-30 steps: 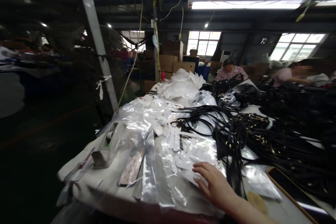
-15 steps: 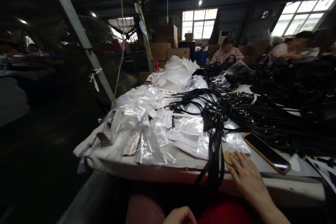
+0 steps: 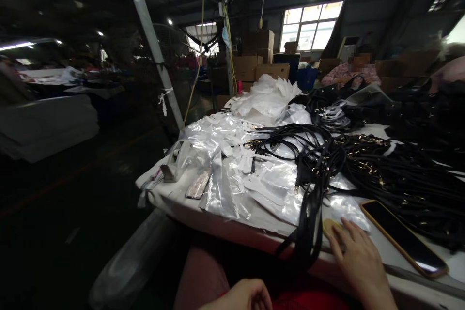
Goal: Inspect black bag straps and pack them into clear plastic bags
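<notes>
My right hand (image 3: 359, 254) rests at the table's front edge, with its thumb and fingertips around the near side of a small, round, yellow disc (image 3: 330, 226). What kind of disc it is, I cannot tell. Low in the view, over my lap, my left hand (image 3: 250, 295) is loosely closed, and nothing shows in its curled fingers. Just left of the disc, a bundle of black straps (image 3: 308, 232) hangs over the edge. A phone in a yellow-brown case (image 3: 403, 237) lies right of my right hand.
Clear plastic bags (image 3: 225, 193) and white paper pieces (image 3: 263, 189) cover the table's left part. More black straps with gold clasps (image 3: 378, 169) are heaped at the right. A co-worker (image 3: 356, 70) sits across the table. A metal post (image 3: 152, 43) stands at the left.
The view has turned left, so the table things appear further right. My right hand stays by the yellow disc. My left hand remains over my lap, with more of it in view.
</notes>
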`<state>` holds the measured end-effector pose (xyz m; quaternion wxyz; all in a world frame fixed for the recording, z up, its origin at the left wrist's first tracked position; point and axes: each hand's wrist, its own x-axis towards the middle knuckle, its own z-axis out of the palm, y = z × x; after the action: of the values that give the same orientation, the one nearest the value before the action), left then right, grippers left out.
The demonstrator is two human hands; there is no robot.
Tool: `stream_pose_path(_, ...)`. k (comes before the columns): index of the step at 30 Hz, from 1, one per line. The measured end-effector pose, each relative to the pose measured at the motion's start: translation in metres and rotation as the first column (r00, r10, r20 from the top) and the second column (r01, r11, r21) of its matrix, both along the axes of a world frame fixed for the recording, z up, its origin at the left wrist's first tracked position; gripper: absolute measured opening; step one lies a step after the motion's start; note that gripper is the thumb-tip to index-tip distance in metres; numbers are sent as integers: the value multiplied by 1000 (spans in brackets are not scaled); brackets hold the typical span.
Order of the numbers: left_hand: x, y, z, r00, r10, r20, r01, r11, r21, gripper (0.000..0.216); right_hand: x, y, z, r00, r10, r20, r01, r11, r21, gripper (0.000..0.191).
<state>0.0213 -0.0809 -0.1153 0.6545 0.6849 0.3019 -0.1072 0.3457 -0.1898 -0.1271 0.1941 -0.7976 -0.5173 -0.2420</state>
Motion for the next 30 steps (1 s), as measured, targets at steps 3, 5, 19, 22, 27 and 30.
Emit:
stream_pose_path(3,0,-3,-1,997,71,21,-71,997,-25,45,-9,17,23,985,21,-173,-12,999,53,39)
stream_pose_path(5,0,-4,1,994,100,48,-98,994,-50,52,-19,36,38,951,58,-303,-50,998,35,39)
stream_pose_path(19,-6,11,-2,985,146,88,-139,987,-84,61,-36,215,51,897,124,-424,-216,960,-176,32)
stream_pose_path(22,-7,14,-6,983,152,100,-141,984,-111,63,-42,224,42,895,100,-434,-196,963,-184,25)
stream_pose_path(27,-11,19,-4,981,157,110,-147,984,-97,58,-36,220,41,869,6,-495,-56,995,-86,25)
stream_pose_path(30,-13,21,-5,984,142,108,-134,988,-81,54,-21,217,49,824,-16,-566,23,1000,5,33)
